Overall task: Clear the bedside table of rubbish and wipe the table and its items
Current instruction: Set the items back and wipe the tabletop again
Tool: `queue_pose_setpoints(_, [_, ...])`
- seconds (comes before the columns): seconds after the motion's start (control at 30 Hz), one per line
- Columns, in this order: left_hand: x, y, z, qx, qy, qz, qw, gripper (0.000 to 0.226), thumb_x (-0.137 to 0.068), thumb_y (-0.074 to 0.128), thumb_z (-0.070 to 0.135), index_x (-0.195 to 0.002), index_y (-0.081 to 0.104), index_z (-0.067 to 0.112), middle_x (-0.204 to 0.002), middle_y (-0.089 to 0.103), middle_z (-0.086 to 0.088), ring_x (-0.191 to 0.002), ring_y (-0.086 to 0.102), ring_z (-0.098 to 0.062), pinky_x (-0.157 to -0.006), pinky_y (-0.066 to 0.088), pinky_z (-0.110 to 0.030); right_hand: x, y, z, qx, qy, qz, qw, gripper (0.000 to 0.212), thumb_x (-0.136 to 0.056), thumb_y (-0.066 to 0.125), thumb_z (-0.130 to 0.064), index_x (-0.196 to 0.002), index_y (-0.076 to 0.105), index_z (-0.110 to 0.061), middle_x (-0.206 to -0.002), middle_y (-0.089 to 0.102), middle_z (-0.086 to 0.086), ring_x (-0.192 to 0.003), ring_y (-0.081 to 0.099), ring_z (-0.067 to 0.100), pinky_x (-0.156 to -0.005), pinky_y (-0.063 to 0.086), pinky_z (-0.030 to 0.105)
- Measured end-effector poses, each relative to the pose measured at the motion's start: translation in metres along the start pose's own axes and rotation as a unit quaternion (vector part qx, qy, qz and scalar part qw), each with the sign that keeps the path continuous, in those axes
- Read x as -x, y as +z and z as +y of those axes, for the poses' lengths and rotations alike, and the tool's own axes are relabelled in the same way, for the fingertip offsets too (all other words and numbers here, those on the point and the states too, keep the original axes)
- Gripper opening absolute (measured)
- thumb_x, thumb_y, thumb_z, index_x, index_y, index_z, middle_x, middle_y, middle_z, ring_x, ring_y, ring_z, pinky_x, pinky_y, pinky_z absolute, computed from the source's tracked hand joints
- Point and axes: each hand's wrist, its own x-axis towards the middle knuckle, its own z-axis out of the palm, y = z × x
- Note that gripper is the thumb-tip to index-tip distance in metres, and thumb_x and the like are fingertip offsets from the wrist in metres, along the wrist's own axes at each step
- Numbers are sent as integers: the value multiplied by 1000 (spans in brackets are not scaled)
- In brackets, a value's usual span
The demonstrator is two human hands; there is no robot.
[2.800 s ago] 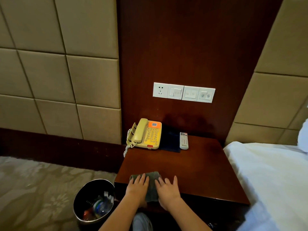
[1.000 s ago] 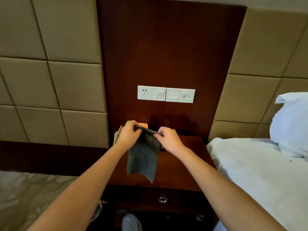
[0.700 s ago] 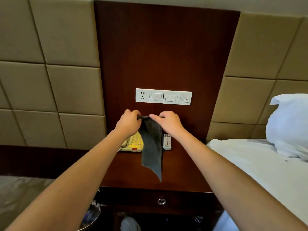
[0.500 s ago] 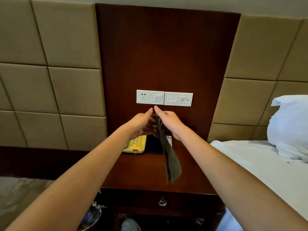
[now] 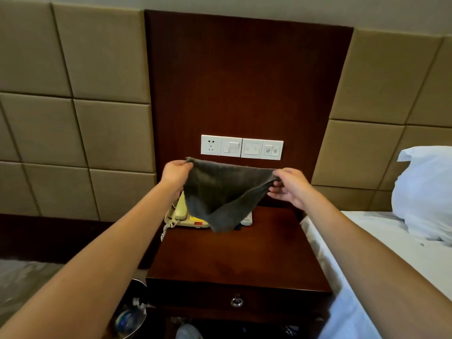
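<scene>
Cloth (image 5: 220,192), dark grey, hangs spread between the person's two hands. The left hand (image 5: 175,173) grips its upper left corner, fingers curled over the edge. The right hand (image 5: 289,185) pinches the upper right corner between thumb and fingertips. The top edge runs nearly taut from one hand to the other. The rest sags to a point below and between them, in the air above the bedside table (image 5: 232,260).

Just below the left hand, partly hidden by the cloth, a yellow telephone (image 5: 181,214) sits at the back left of the table. Its coiled cord (image 5: 165,231) dangles over the left edge. Below the right hand and inward of it, the end of a white remote (image 5: 247,219) shows beside the hanging tip of the cloth.

Just above the hands, a white row of socket and switches (image 5: 242,148) is set in a dark wood panel (image 5: 244,81). Tan padded wall squares (image 5: 97,69) flank the panel on both sides. To the right of the right hand lies a bed with a white sheet (image 5: 403,241) and a white pillow (image 5: 425,192).

Well below the hands, a drawer knob (image 5: 236,302) shows on the table's front. Under the left forearm a metal bin (image 5: 140,289) holds rubbish, among it what looks like a plastic bottle.
</scene>
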Motion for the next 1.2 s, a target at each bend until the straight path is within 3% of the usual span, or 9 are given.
queue_pose_setpoints(0.17, [12, 11, 1, -76, 57, -51, 994, 19, -95, 47, 8, -109, 60, 11, -86, 59, -3, -81, 59, -17, -59, 50, -25, 5, 13, -3, 27, -4, -15, 1000, 18, -94, 56, -18, -77, 51, -12, -48, 40, -1, -43, 46, 12, -47, 53, 26])
queue_pose_setpoints(0.3, [34, 47, 4, -66, 69, -131, 987, 10, -93, 47, 8, -91, 55, 14, -71, 53, -2, -61, 52, -11, -47, 47, -20, 20, 55, -13, 22, -3, -59, 998, 17, -93, 58, -18, -77, 52, -13, -46, 36, -1, -35, 42, 9, -42, 51, 22])
queue_pose_setpoints(0.4, [40, 58, 9, -9, 101, -156, 983, 14, -94, 48, 11, -82, 53, 16, -65, 52, -1, -53, 52, -8, -54, 47, -23, 25, 70, -25, -25, -23, -55, 998, 14, -94, 56, -18, -80, 54, -13, -43, 38, -2, -34, 42, 7, -43, 50, 21])
queue_pose_setpoints(0.53, [41, 49, 20, -36, 159, -162, 973, 17, -94, 50, 10, -78, 51, 17, -68, 50, 0, -57, 48, -8, -48, 45, -16, 25, 58, -34, -60, -12, -87, 994, 19, -95, 53, -22, -78, 55, -13, -42, 50, -3, -39, 48, 10, -45, 50, 20])
queue_pose_setpoints(0.77, [39, 46, 35, -91, 209, -175, 958, 21, -93, 49, 8, -75, 51, 19, -66, 51, -4, -62, 44, -19, -59, 36, -28, 31, 36, -39, 8, -71, -194, 978, 24, -98, 40, -5, -97, 62, -14, -78, 71, 3, -69, 66, 14, -66, 56, 25])
queue_pose_setpoints(0.9, [42, 44, 49, -124, 242, -201, 941, 18, -92, 46, 4, -79, 54, 14, -76, 52, -15, -70, 46, -22, -63, 37, -33, 34, 35, -46, 116, -196, -126, 965, 6, -93, 59, -17, -87, 57, -16, -77, 64, 3, -70, 63, 15, -63, 53, 24])
queue_pose_setpoints(1.0, [46, 45, 58, -115, 247, -207, 940, 19, -92, 42, 3, -81, 54, 13, -77, 52, -10, -73, 50, -21, -66, 41, -32, 31, 37, -53, 180, -276, -55, 943, 17, -88, 66, -25, -92, 54, -14, -82, 60, 6, -75, 59, 16, -66, 48, 30])
queue_pose_setpoints(1.1, [50, 47, 66, -64, 222, -233, 945, 14, -96, 46, 17, -86, 55, 12, -80, 54, -2, -76, 56, -14, -65, 47, -26, 31, 39, -59, 199, -303, -41, 931, 24, -87, 66, -27, -105, 55, -15, -94, 61, 5, -87, 58, 14, -75, 48, 29])
queue_pose_setpoints(1.2, [48, 49, 69, -97, 266, -220, 933, 12, -95, 52, 23, -87, 57, 16, -84, 59, -2, -81, 59, -12, -69, 50, -26, 32, 39, -62, 226, -296, -38, 927, 26, -89, 63, -28, -106, 60, -9, -104, 64, 11, -98, 61, 22, -84, 51, 36])
